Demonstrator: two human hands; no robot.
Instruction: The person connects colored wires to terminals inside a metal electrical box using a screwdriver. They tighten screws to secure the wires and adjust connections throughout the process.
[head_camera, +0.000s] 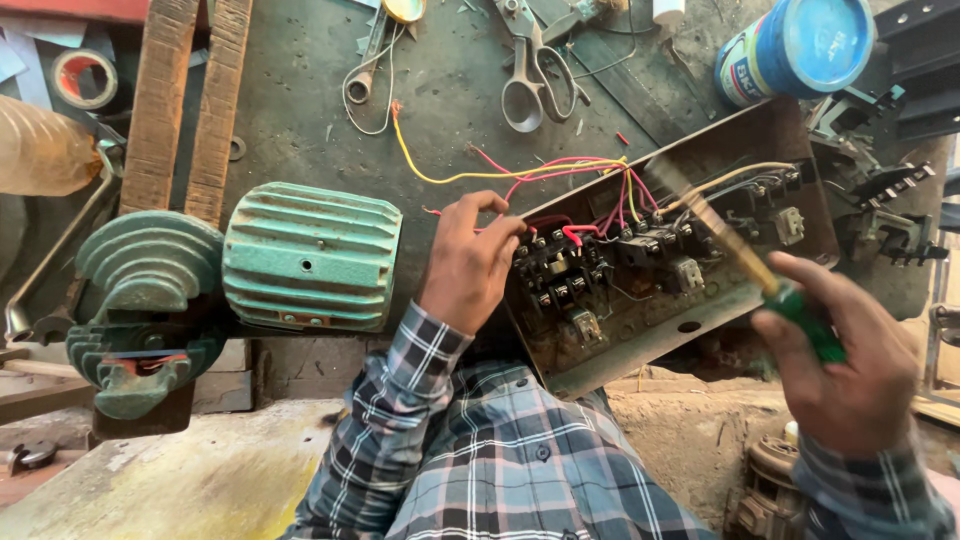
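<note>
The workbench (300, 130) is dark, dirty metal with scratches and little scraps on it. A green motor (310, 257) with ridges sits at its near edge, with a stepped green pulley (145, 300) on its left end. Farther back lie scissors (535, 65), a spanner (368, 62), a roll of tape (84, 78) and a blue and white tin (795, 48).

The rusty metal box (680, 235) lies tilted at the right side of the bench, just right of the motor. It is open on top, with black switch blocks and red, pink and yellow wires inside.

The left hand (470, 260) rests on the box's left edge, fingers bent and touching the red wires. The right hand (850, 360) is closed around a screwdriver (760, 270) with a green and yellow handle. Its tip points into the box but looks blurry. The right wrist is cut off by the edge.
</note>
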